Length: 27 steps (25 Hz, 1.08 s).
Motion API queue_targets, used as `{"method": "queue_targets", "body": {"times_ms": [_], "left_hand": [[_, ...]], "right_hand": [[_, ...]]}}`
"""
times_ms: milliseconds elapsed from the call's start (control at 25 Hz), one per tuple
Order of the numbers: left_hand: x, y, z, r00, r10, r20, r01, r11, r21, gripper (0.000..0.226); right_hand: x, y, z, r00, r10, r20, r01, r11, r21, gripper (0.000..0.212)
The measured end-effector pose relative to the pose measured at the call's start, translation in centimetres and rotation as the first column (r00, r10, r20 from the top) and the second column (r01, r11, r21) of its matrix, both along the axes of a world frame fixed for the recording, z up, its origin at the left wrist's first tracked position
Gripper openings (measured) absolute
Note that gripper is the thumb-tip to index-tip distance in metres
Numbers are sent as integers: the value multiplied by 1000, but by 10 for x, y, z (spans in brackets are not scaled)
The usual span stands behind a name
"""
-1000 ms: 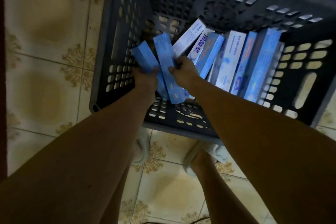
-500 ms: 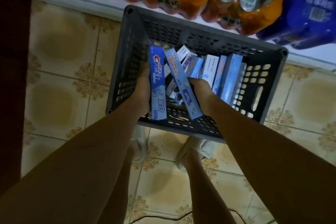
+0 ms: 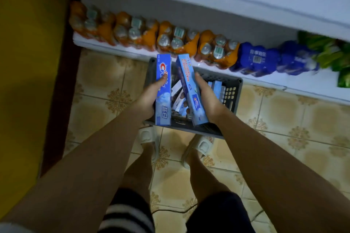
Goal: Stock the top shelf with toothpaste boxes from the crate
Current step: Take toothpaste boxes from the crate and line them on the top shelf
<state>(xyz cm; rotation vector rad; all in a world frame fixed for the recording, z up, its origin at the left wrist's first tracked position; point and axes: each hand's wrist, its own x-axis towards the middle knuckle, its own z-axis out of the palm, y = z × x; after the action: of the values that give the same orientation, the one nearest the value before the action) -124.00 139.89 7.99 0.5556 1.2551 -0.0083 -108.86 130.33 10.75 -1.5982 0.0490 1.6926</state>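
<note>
Each hand holds one long blue toothpaste box above the gray crate (image 3: 232, 91) on the tiled floor (image 3: 98, 85). The left hand (image 3: 149, 98) grips the Crest box (image 3: 163, 89), thumb across its front. The right hand (image 3: 206, 98) grips the second box (image 3: 189, 89), which leans a little. More boxes (image 3: 178, 96) lie in the crate. Just behind it, a low white shelf (image 3: 295, 85) carries orange bottle packs (image 3: 176, 39), blue packs (image 3: 257, 58) and green packs (image 3: 333, 53). Two slippers (image 3: 147, 136) stand beside the crate.
</note>
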Motion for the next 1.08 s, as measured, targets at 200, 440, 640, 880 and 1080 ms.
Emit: {"method": "queue_targets", "body": {"times_ms": [200, 440, 640, 880, 1080], "left_hand": [[-17, 15, 164, 996, 35, 77, -40, 997, 67, 43], [-33, 31, 275, 983, -31, 181, 0, 986, 168, 36], [-36, 51, 304, 964, -88, 250, 33, 975, 219, 42], [-33, 70, 350, 955, -66, 288, -26, 951, 307, 35], [-31, 71, 389, 929, -21, 371, -140, 905, 401, 37]], "right_hand": [[-10, -2, 149, 988, -105, -113, 116, 989, 96, 55], [-31, 10, 267, 995, -64, -71, 79, 969, 235, 46], [-39, 26, 326, 983, 110, 147, -138, 971, 195, 42], [-35, 32, 367, 860, 220, 461, -319, 936, 149, 27], [-28, 35, 398, 767, 248, 591, -415, 895, 163, 28]]}}
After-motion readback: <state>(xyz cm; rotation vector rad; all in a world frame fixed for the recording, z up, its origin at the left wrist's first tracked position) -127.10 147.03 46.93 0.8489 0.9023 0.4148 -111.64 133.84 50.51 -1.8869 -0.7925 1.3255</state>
